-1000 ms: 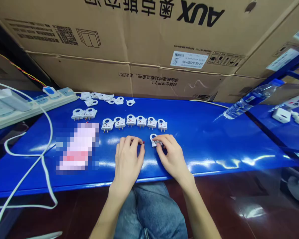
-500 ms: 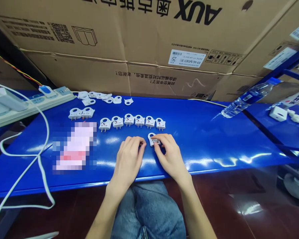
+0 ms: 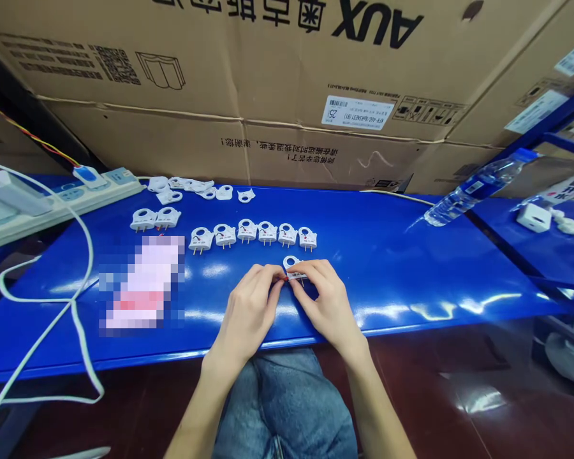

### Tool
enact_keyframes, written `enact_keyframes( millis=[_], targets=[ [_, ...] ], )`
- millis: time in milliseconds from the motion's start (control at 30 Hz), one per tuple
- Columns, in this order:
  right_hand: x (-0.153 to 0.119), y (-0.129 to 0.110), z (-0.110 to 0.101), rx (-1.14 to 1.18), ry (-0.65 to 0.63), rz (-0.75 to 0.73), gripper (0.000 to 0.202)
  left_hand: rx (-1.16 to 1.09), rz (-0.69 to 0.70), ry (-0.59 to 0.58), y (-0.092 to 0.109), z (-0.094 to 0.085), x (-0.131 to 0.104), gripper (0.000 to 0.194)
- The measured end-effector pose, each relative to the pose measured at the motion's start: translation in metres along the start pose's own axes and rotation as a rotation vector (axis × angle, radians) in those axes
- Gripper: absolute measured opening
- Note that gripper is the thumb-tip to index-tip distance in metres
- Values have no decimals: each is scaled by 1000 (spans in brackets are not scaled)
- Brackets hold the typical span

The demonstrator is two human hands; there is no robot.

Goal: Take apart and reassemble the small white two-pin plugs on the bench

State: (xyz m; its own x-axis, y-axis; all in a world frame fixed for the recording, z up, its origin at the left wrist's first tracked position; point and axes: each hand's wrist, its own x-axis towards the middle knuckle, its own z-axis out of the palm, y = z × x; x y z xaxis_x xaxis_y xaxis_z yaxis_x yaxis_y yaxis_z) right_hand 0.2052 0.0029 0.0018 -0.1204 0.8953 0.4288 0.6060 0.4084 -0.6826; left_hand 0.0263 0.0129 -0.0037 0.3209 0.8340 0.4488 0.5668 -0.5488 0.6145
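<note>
Both hands meet over the blue table (image 3: 411, 268) at a white plug piece (image 3: 291, 262) with a round hole and metal pins. My right hand (image 3: 326, 299) is closed on its right side. Fingertips of my left hand (image 3: 254, 303) are pinched at its left edge, where a small red bit shows; what they hold is too small to make out. Behind them stands a row of several similar white plug pieces (image 3: 266, 233), pins toward me. Two more plug pieces (image 3: 167, 218) are farther left.
White covers (image 3: 224, 192) lie at the back. A blurred pink item (image 3: 148, 280), white cable (image 3: 79, 319) and power strip (image 3: 112, 182) are left. A large carton (image 3: 287, 76) stands behind; a water bottle (image 3: 478, 188) leans at right, near a white adapter (image 3: 534, 217).
My left hand has moved slightly right and its fingertips now meet the plug piece. The plug piece has tilted a little between my right fingers.
</note>
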Motion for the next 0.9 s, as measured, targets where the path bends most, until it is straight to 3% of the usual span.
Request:
enact_keyframes(
  millis=[567,900],
  targets=[
    [0,-2,-2,18,47,-52,12,6,-6,26,0,1,0,6],
    [-2,1,0,-17,1,-41,11,8,-16,25,1,0,0,6]
  ],
)
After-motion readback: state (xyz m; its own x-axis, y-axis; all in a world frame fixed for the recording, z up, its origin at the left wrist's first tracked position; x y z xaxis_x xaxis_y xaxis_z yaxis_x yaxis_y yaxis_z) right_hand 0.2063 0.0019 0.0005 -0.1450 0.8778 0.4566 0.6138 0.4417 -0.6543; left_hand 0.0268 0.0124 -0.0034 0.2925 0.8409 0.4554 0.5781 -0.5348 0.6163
